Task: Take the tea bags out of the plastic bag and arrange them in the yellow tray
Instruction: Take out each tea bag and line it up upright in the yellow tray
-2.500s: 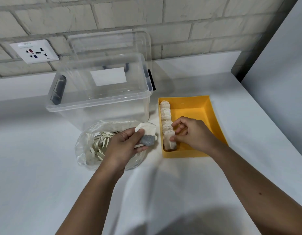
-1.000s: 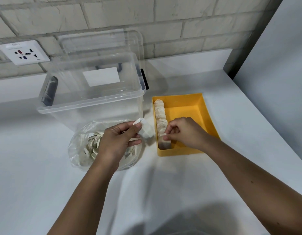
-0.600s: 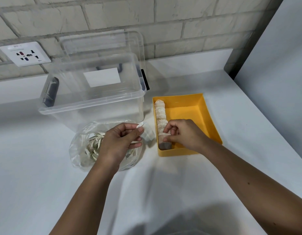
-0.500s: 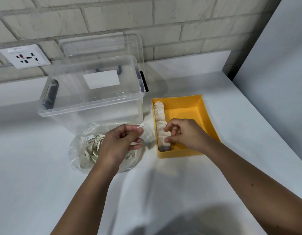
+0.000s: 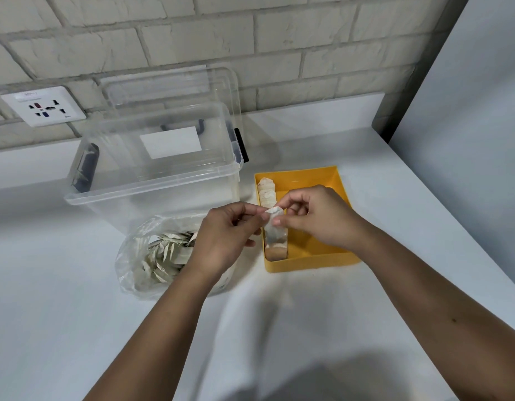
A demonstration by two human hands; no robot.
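While the left hand (image 5: pixel 221 238) is pinching the upper edge of a single tea bag (image 5: pixel 275 228) between thumb and forefinger, the right hand (image 5: pixel 317 218) is pinching the same tea bag from the opposite side, its other fingers curling inward. The tea bag is hanging over the left side of the yellow tray (image 5: pixel 311 264), above the near end of a row of tea bags (image 5: pixel 266 192) lying along the tray's left wall. The plastic bag (image 5: pixel 131 264), holding loose tea bags (image 5: pixel 163 253), is sitting on the white table (image 5: pixel 76 328) just left of the tray, in front of a clear storage box (image 5: pixel 152 183).
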